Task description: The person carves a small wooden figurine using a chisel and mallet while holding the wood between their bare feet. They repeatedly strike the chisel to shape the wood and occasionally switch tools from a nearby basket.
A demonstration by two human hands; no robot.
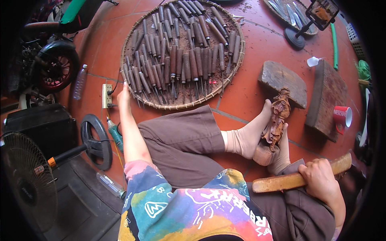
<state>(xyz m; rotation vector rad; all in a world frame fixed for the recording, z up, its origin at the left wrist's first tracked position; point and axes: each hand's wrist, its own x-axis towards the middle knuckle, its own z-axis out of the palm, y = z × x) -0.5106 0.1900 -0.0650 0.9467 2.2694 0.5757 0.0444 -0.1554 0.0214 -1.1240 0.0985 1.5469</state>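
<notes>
Left hand (124, 95) was at tray (177, 107) rim, couldn't tell its grip; right hand (319, 173) closed round mallet (279, 184). Carving (279, 116) sat between feet (246, 139). Seemingly tool-picking step; next move likely called for lifting one chisel (194, 66).

- Red cup (340, 116): I read one line of white capital letters printed across its wall.
- Multicoloured shirt (193, 215): I note large, bold white capitals (259, 219) down the wearer's right side, part of the run bent by folds.
- Same shirt, wearer's left: I record a white outlined, letter-like sign (155, 209), with smaller white marks near it.
- Fan hub (29, 193): I see pale lettering, too small and dim for me to read.
</notes>
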